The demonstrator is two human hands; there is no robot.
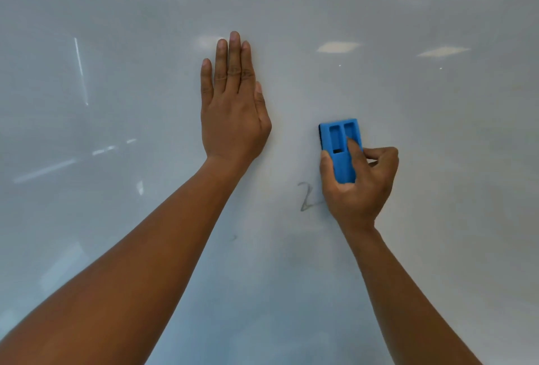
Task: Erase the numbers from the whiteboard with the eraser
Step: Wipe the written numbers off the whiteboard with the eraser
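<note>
The eraser (341, 150) is gripped in the right hand (357, 184), thumb on its left edge, fingers curled round its right side, index laid across the blue back. It is held against the whiteboard (116, 73), just above and right of a faint "2" (306, 196), which is not yet wiped. The left hand (233, 108) is laid flat on the board, fingers straight and together. The eraser is judged light, with a rigid moulded body and a soft dark pad underneath. It is best held by the long sides, as is done now. Even pressure is likely needed on the glossy surface.
</note>
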